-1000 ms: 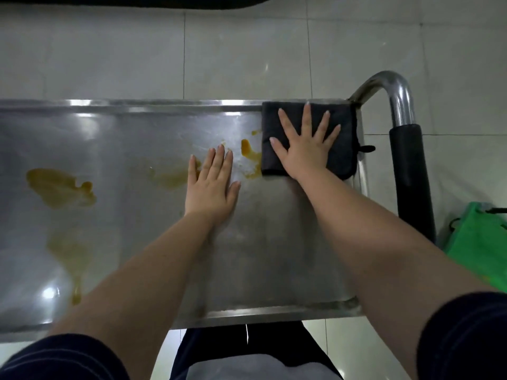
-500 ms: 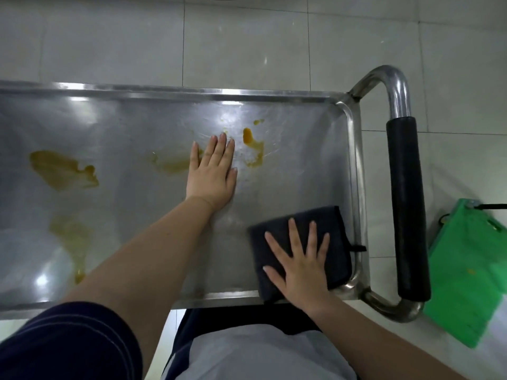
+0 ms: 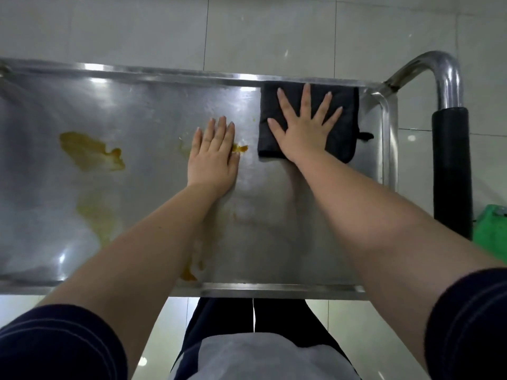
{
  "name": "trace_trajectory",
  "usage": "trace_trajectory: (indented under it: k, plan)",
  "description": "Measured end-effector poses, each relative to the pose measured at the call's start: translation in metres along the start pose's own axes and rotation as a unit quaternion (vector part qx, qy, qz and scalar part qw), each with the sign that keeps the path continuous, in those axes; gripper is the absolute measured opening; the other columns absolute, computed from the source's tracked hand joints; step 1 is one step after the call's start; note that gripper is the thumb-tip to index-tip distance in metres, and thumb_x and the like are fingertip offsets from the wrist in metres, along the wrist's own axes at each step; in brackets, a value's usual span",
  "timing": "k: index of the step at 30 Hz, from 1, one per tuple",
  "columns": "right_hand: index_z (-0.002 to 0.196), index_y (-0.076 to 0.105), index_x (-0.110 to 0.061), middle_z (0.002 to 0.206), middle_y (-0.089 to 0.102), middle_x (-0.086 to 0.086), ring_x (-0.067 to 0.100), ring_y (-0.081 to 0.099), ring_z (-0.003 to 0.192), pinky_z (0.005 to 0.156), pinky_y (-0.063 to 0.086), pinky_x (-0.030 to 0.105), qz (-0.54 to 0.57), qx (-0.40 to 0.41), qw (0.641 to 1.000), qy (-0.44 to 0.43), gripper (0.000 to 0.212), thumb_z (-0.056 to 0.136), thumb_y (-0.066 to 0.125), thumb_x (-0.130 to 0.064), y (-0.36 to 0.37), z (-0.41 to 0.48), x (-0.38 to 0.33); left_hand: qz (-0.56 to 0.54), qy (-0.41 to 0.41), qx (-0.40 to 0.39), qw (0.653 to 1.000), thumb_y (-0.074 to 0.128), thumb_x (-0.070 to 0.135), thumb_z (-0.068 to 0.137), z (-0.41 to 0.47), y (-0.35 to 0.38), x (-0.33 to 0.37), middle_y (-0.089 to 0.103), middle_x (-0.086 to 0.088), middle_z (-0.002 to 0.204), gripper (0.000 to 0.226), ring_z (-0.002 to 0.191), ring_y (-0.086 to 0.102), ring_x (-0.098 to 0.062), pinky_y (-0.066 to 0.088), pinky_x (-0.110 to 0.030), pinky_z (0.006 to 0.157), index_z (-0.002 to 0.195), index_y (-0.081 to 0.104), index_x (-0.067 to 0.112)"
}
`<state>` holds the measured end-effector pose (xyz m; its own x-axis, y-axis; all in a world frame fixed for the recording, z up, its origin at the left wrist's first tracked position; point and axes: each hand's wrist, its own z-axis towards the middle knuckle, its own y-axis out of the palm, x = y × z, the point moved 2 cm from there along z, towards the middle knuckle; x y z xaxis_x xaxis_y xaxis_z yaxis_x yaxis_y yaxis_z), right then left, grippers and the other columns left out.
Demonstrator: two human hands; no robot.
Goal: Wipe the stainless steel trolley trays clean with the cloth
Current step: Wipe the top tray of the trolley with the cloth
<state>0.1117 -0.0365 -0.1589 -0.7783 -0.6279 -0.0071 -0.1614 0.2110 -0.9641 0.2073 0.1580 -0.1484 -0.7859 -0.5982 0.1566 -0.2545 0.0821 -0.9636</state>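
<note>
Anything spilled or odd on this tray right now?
Yes. Yellow-brown spills stain the tray: a large blotch at the left, a fainter smear nearer the person, an orange spot beside the left hand, and a drip at the near rim. The right hand presses the black cloth in the far right corner, away from them.

Tray seemingly open leftward (far end blurred), left hand midway, handle rightward

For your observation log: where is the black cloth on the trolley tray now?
Head view: the black cloth lies in the far right corner of the tray, under the flat right hand, beside the trolley handle.
</note>
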Motion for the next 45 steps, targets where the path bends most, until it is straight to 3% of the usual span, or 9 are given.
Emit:
trace_trajectory:
  k: [5, 14, 17, 22, 27, 30, 37, 42, 45]
  plan:
    - [0.151, 0.000, -0.050, 0.165, -0.003, 0.003, 0.049, -0.008, 0.145, 0.111, -0.009, 0.068, 0.008, 0.011, 0.999, -0.031, 0.071, 0.086, 0.007, -0.077, 0.006, -0.030, 0.006, 0.005, -0.011, -0.004, 1.000, 0.016, 0.048, 0.102, -0.001, 0.007, -0.002, -0.008, 0.002, 0.164, 0.063, 0.149, -0.014, -0.019, -0.008, -0.045, 0.121, 0.157, -0.003, 0.025]
    - [0.154, 0.018, -0.041, 0.164, 0.009, 0.010, 0.052, 0.000, 0.145, 0.108, 0.009, 0.076, 0.018, -0.010, 0.993, -0.118, 0.068, 0.093, 0.026, -0.070, 0.063, -0.253, 0.026, 0.003, -0.009, -0.008, 1.000, 0.012, 0.047, 0.101, -0.002, 0.005, -0.004, -0.008, 0.003, 0.164, 0.061, 0.150, -0.012, -0.018, -0.008, -0.045, 0.121, 0.157, -0.002, 0.026]
    - [0.154, 0.018, -0.043, 0.165, 0.008, 0.009, 0.052, 0.001, 0.145, 0.106, 0.011, 0.077, 0.017, -0.039, 0.990, -0.134, 0.070, 0.091, 0.030, -0.072, 0.067, -0.280, 0.028, -0.004, -0.005, -0.006, 1.000, 0.010, 0.048, 0.101, -0.002, 0.005, -0.005, -0.010, 0.003, 0.164, 0.061, 0.150, -0.013, -0.018, -0.010, -0.045, 0.120, 0.157, -0.004, 0.026]
    - [0.153, 0.020, -0.045, 0.164, 0.013, 0.009, 0.054, 0.003, 0.144, 0.110, -0.001, 0.074, 0.038, 0.020, 0.996, -0.073, 0.067, 0.091, 0.029, -0.070, 0.033, -0.169, 0.008, -0.008, -0.004, 0.001, 1.000, 0.012, 0.046, 0.102, 0.000, 0.005, -0.008, -0.011, 0.002, 0.163, 0.060, 0.149, -0.016, -0.018, -0.010, -0.045, 0.120, 0.157, -0.005, 0.025]
    - [0.149, -0.005, -0.052, 0.165, -0.011, 0.002, 0.050, -0.013, 0.144, 0.107, -0.016, 0.069, 0.027, -0.004, 1.000, 0.013, 0.073, 0.081, 0.002, -0.078, 0.000, -0.007, -0.016, -0.011, -0.009, 0.004, 1.000, 0.015, 0.040, 0.102, 0.002, 0.005, -0.007, -0.006, 0.003, 0.164, 0.058, 0.150, -0.011, -0.019, -0.007, -0.046, 0.121, 0.157, 0.000, 0.025]
    - [0.150, -0.005, -0.051, 0.165, -0.009, 0.003, 0.050, -0.011, 0.144, 0.106, -0.015, 0.070, 0.010, 0.006, 1.000, 0.011, 0.071, 0.084, 0.003, -0.077, -0.004, 0.010, -0.023, -0.012, -0.009, 0.001, 1.000, 0.015, 0.037, 0.102, 0.002, 0.005, -0.007, -0.007, 0.002, 0.164, 0.058, 0.150, -0.012, -0.019, -0.006, -0.046, 0.121, 0.157, 0.000, 0.024]
    - [0.154, 0.013, -0.044, 0.165, 0.006, 0.006, 0.050, 0.001, 0.146, 0.111, 0.003, 0.072, 0.012, 0.028, 0.994, -0.102, 0.068, 0.093, 0.024, -0.071, 0.028, -0.126, -0.002, -0.008, -0.003, -0.007, 1.000, 0.011, 0.037, 0.102, -0.001, 0.001, -0.005, -0.012, 0.002, 0.163, 0.058, 0.149, -0.014, -0.019, -0.006, -0.047, 0.121, 0.156, -0.005, 0.023]
    - [0.154, 0.017, -0.042, 0.165, 0.008, 0.009, 0.052, 0.001, 0.145, 0.107, 0.009, 0.076, 0.004, -0.020, 0.988, -0.154, 0.067, 0.094, 0.026, -0.070, 0.062, -0.259, 0.000, -0.009, -0.003, -0.019, 1.000, 0.011, 0.037, 0.103, -0.001, 0.001, -0.008, -0.013, 0.002, 0.163, 0.057, 0.149, -0.015, -0.019, -0.008, -0.046, 0.121, 0.155, -0.007, 0.023]
    - [0.154, 0.016, -0.043, 0.165, 0.008, 0.008, 0.052, 0.003, 0.145, 0.107, 0.009, 0.077, -0.001, -0.049, 0.989, -0.143, 0.065, 0.095, 0.022, -0.069, 0.065, -0.282, -0.003, -0.016, 0.009, -0.034, 0.999, 0.013, 0.038, 0.103, 0.002, -0.002, -0.009, -0.014, 0.001, 0.163, 0.058, 0.149, -0.016, -0.020, -0.014, -0.044, 0.120, 0.155, -0.010, 0.024]
